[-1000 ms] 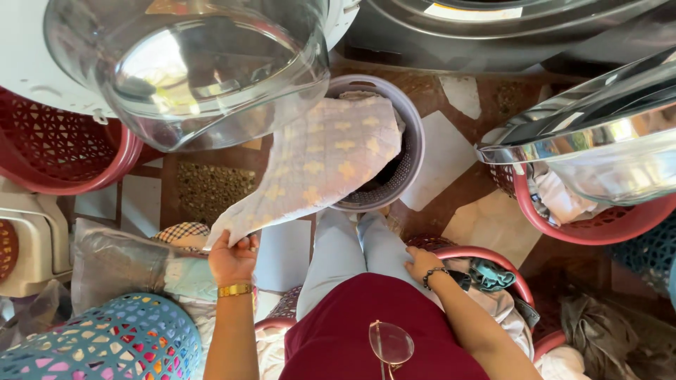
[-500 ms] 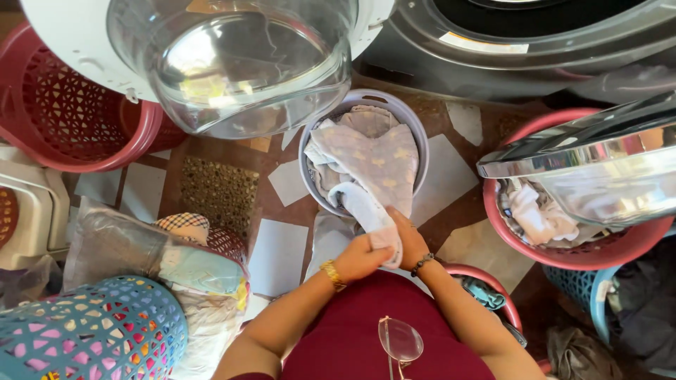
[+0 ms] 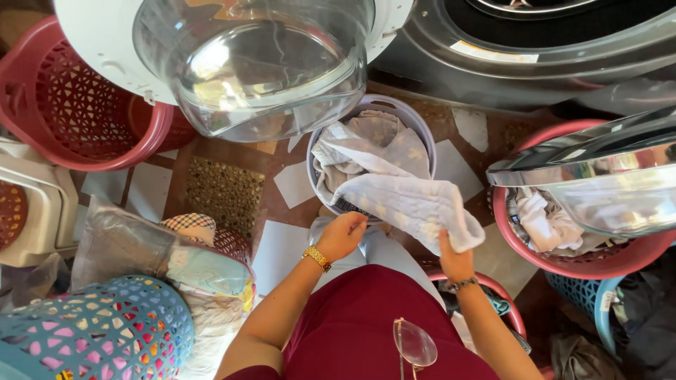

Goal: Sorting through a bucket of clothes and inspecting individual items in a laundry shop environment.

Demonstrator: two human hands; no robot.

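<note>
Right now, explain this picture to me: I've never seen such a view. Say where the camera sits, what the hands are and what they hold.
The camera sits on a person's head and looks straight down. The left hand and right hand are the person's own, bare. Both grip a pale patterned cloth that spills from a grey basket on the floor. Above hangs an open washer door. A red basket stands at left, and another red basket of laundry at right.

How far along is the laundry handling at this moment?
Done: pale patterned cloth already fills the round grey basket under the open washer door. In hand: the left hand and right hand grip a white star-patterned cloth draped over its rim. Left: clothes sit in the red basket.
</note>
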